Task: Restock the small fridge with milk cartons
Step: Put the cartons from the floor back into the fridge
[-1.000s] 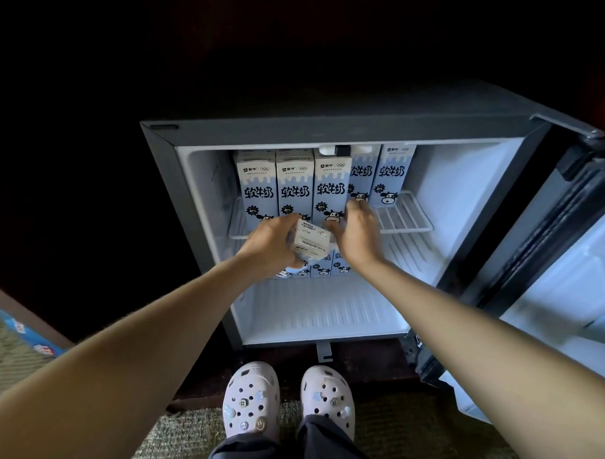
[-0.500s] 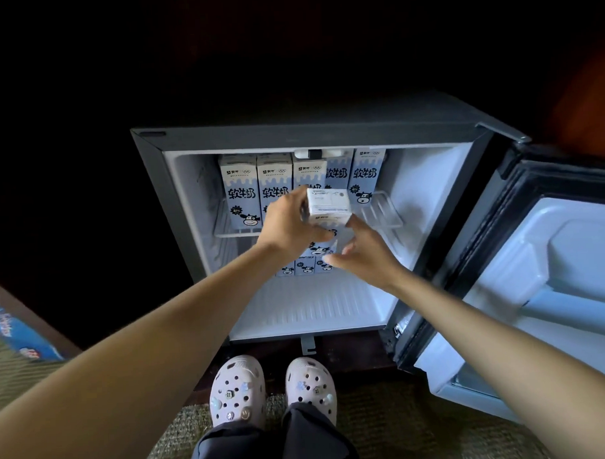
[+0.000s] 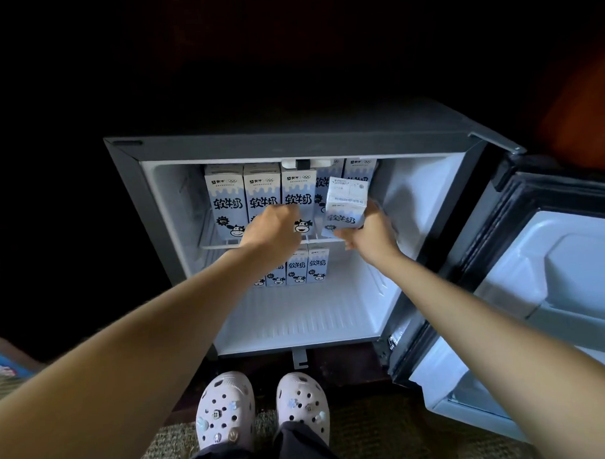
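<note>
The right hand [image 3: 370,235] grips one tilted milk carton [image 3: 345,207] by its lower end, at the right of the wire shelf [image 3: 219,245] inside the small fridge [image 3: 291,144]. The left hand [image 3: 273,230] reaches toward the upper cartons [image 3: 224,201]; its fingers are hidden, so I cannot tell its grasp. Five upper cartons stand there, two partly covered. Four lower cartons [image 3: 316,265] show, the leftmost cut off by the arm.

carton [image 3: 345,207] moved from left hand [image 3: 273,227] to right hand [image 3: 371,235], now tilted over the shelf [image 3: 223,246] right end; left hand let go.
</note>
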{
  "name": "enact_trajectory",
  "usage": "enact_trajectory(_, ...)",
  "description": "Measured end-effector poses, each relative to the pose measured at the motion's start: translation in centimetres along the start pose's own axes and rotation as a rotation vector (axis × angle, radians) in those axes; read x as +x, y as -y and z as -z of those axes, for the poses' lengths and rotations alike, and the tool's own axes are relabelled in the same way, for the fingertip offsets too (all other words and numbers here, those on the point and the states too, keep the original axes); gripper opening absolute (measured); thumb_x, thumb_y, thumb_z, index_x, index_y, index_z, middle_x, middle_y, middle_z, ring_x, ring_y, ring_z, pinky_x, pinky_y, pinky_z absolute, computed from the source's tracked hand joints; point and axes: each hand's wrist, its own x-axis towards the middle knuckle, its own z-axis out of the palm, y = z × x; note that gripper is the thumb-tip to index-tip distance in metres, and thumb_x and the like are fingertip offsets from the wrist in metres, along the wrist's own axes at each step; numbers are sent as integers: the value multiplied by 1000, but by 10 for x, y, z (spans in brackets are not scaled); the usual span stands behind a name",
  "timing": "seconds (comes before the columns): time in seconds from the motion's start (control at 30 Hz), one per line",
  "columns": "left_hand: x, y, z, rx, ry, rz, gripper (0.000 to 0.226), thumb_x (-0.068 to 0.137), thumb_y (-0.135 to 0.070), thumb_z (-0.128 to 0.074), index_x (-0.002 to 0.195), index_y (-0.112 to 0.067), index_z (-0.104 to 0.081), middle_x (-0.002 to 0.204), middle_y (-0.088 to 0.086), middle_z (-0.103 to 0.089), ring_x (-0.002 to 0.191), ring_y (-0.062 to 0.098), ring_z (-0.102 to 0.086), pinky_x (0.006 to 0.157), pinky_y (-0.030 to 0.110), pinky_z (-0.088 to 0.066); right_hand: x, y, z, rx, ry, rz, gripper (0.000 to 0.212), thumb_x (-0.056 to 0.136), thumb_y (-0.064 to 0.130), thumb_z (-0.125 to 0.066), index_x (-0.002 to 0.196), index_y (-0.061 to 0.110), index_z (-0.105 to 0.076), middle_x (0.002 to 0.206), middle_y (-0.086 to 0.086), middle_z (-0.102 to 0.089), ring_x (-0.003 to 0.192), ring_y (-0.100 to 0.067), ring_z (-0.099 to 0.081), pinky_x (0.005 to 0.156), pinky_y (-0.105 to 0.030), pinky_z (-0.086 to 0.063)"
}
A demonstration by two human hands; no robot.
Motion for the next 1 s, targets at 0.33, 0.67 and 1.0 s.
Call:
enact_trajectory(0.33, 14, 22, -16, -26, 150, 5, 26, 91, -2, -49, 116, -7, -52, 107, 7, -58, 96, 19, -56, 76, 23, -47, 26, 3, -3, 50, 230, -119, 46, 85, 3, -63, 127, 1, -46, 123, -15, -59, 63, -7, -56, 51, -14, -53)
enact_trajectory(0.67, 14, 20, -26, 28, 168, -35, 27, 101, -11, -29, 108, -1, -53, 96, 6, -46, 90, 17, -43, 80, 25, -38, 23, -14, -24, -5, 81, -110, 29, 84, 4, -64, 113, 2, -57, 106, -16, -63, 74, -16, -62, 68, -36, -60)
enact_trajectory(1.0, 12, 9, -31, 44, 205, -3, 26, 100, -11, -30, 118, -3, -47, 101, 4, -39, 90, 15, -39, 79, 24, -35, 9, -7, -21, -211, 22, -39, 17, 88, 5, -58, 104, 4, -62, 84, 0, -57, 74, -18, -55, 60, -27, -52)
